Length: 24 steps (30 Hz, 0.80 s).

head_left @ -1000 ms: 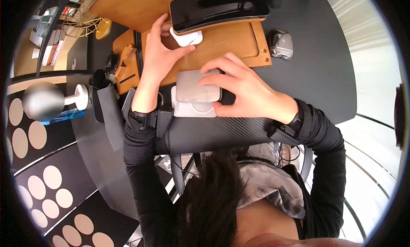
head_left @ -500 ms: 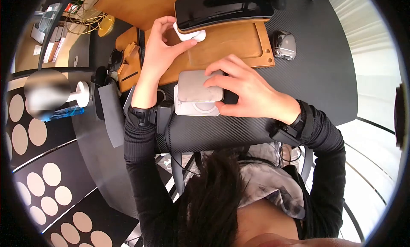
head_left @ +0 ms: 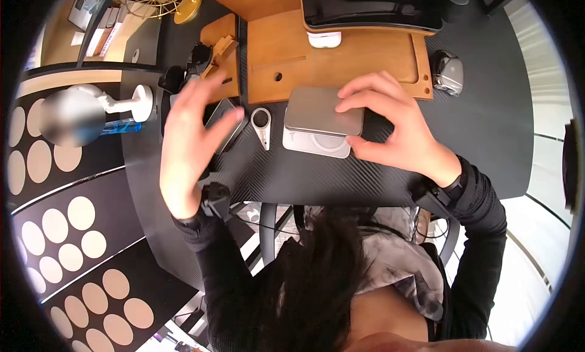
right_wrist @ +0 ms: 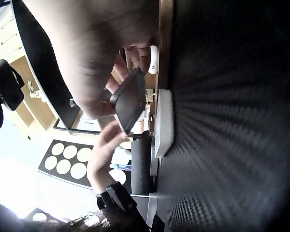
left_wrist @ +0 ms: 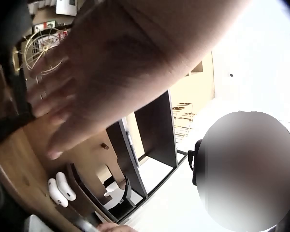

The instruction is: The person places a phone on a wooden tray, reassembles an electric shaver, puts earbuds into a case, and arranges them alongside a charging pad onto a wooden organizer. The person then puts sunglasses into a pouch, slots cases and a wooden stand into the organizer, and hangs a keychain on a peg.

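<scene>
My right hand [head_left: 402, 130] grips a grey, flat, rounded-rectangular lid-like piece [head_left: 317, 108] by its right edge, thumb near and fingers on top. It is held tilted, its darker underside [right_wrist: 131, 104] showing in the right wrist view. Under it a white rounded-rectangular case [head_left: 298, 142] with a ring mark lies on the desk. My left hand [head_left: 189, 139] is held up with fingers extended and nothing in it. It partly covers a dark phone-like slab [head_left: 226, 125]. Beside that lies a white ring-ended object [head_left: 262, 125]. A white earbud case [head_left: 325, 40] sits on the wooden board.
The wooden desk board [head_left: 274, 47] spans the back, with a glossy black curved object [head_left: 372, 11] over it. A grey shaver-like device [head_left: 448, 72] stands to the right. At the left are sunglasses [head_left: 198, 58] and a white stand [head_left: 141, 102] on the black desk [head_left: 493, 108].
My left hand has let go of the white earbud case and drawn back toward the left. The right hand still holds the grey piece over the white case. The head view has shifted left.
</scene>
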Motion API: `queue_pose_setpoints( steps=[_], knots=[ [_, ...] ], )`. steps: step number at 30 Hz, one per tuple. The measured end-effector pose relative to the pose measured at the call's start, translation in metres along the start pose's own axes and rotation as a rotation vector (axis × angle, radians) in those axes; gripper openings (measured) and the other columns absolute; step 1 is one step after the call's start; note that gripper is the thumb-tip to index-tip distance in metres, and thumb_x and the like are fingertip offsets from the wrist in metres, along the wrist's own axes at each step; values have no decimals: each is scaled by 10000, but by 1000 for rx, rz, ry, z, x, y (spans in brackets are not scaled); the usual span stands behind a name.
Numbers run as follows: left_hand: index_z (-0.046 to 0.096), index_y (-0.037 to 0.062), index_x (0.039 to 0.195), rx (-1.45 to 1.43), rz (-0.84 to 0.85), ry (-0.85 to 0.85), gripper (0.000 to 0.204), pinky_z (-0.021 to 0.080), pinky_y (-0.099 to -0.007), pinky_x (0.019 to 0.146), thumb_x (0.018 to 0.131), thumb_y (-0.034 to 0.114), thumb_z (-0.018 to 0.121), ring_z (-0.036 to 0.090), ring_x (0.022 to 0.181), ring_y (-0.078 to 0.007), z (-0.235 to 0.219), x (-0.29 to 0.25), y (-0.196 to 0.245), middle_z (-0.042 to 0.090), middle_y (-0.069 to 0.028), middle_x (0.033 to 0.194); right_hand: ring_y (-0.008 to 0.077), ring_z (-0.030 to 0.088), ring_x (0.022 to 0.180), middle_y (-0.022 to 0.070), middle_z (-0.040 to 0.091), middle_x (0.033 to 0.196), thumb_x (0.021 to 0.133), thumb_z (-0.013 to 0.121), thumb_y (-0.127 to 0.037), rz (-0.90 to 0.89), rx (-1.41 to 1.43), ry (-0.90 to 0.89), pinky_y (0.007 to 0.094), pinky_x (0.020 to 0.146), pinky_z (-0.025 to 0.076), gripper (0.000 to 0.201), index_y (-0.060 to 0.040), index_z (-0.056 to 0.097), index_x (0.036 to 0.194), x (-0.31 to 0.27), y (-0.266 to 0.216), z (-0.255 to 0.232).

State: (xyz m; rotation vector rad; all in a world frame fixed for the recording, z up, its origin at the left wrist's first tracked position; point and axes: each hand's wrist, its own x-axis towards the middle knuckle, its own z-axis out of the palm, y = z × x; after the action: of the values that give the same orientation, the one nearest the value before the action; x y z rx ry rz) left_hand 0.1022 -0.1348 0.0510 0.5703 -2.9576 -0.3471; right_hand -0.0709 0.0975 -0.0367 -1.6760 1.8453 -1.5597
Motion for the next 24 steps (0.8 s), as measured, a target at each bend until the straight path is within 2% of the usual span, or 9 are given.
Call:
queue_pose_setpoints(
  steps=[2,5,9,12,15,18,20,21,24],
  knots=[
    [572,43,1207,204,16,-137,598,438,-429,910,671,186,795,549,1060,-355,4,-24,-10,586,-172,1097,263,529,936,58,581,1030,634,727,-81,32,97,13,354,837,436,347,-70,636,969,1,0,0],
    [575,24,1192,209,-28,-142,584,429,-448,937,658,130,785,548,1094,-371,20,-35,-17,587,-182,1148,217,540,974,45,588,1039,662,715,-53,97,205,-17,324,823,439,334,-69,638,987,3,-1,-1],
    [573,33,1187,174,-77,-122,592,437,-442,935,636,102,777,539,1107,-374,22,-34,-18,572,-172,1164,163,539,1013,36,586,1078,714,696,-30,162,342,-27,281,807,435,308,-67,643,1015,3,-2,-5],
    [573,52,1188,-43,-31,-65,578,464,-404,892,636,64,743,565,1048,-333,9,-29,-4,566,-139,1135,147,528,1032,36,570,1127,738,693,-30,177,463,22,274,811,429,315,-71,646,1047,3,-2,-15],
    [564,39,1210,-319,223,-51,591,447,-366,934,633,33,691,557,1101,-299,3,-19,23,549,-148,1140,155,514,1075,52,547,1173,751,681,-16,154,511,-2,276,853,422,336,-74,644,1080,3,-3,-29],
    [546,-8,1172,-407,370,-116,568,447,-384,921,644,83,732,531,1076,-368,35,-10,45,523,-183,1151,176,514,1103,67,543,1173,734,669,4,124,532,-12,292,910,419,366,-74,643,1090,2,-2,-38],
    [502,-48,1171,-356,457,-63,597,430,-393,935,647,95,750,506,1078,-401,66,1,49,505,-207,1157,193,521,1095,70,549,1160,697,687,-9,101,402,-35,318,926,428,370,-67,654,1061,0,-2,-44],
    [444,-59,1221,-478,364,-139,680,413,-399,960,648,107,772,494,1117,-390,75,5,51,503,-213,1157,193,521,1095,70,549,1160,697,687,-9,100,393,-27,318,926,428,370,-67,654,1061,-1,-1,-47],
    [394,-31,1287,-664,248,-123,778,419,-393,965,644,119,805,499,1136,-352,92,5,55,513,-201,1145,223,537,1070,78,558,1132,662,711,-34,80,233,-101,340,914,439,359,-67,667,1017,-4,5,-49]
  ],
)
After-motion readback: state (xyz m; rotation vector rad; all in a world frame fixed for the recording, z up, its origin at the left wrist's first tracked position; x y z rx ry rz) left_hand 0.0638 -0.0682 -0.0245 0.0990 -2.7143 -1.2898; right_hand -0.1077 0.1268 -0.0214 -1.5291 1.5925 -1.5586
